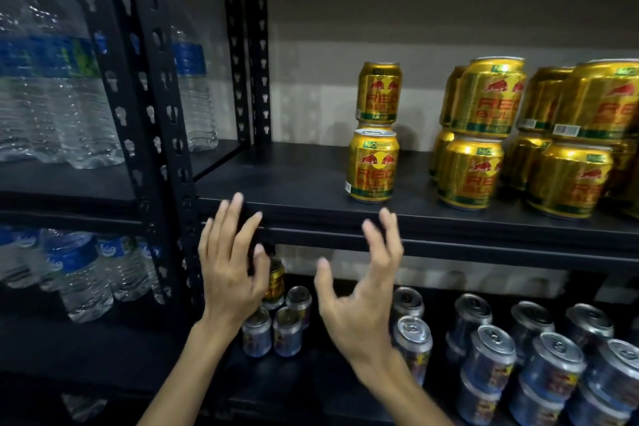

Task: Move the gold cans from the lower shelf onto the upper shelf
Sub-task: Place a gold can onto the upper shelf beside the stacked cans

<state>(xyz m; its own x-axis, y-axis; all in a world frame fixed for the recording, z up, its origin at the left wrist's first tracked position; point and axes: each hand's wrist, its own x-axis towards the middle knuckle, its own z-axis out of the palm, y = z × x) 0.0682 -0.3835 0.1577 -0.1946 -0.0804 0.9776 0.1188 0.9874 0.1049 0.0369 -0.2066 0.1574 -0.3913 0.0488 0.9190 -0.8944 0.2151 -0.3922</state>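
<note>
Black upper shelf point(294, 180) carries stacked gold cans point(480, 135), centre to right. Lone gold can point(275, 278) sits on lower shelf point(311, 380), just beyond left hand point(231, 270). Left and right hand point(359, 290) fingers released, spread, holding nothing.

- Rear wall point(397, 10): plain, pale grey-beige, visible behind the shelving.
- Shelving: black metal uprights point(148, 107) punched with keyhole slots.
- Adjacent bay, left: clear water bottles point(52, 86) with blue labels.
- Lighting: dim; top of view dark.

Bare left hand point(231, 275), right hand point(359, 294) (forearms point(188, 368) too)
</note>
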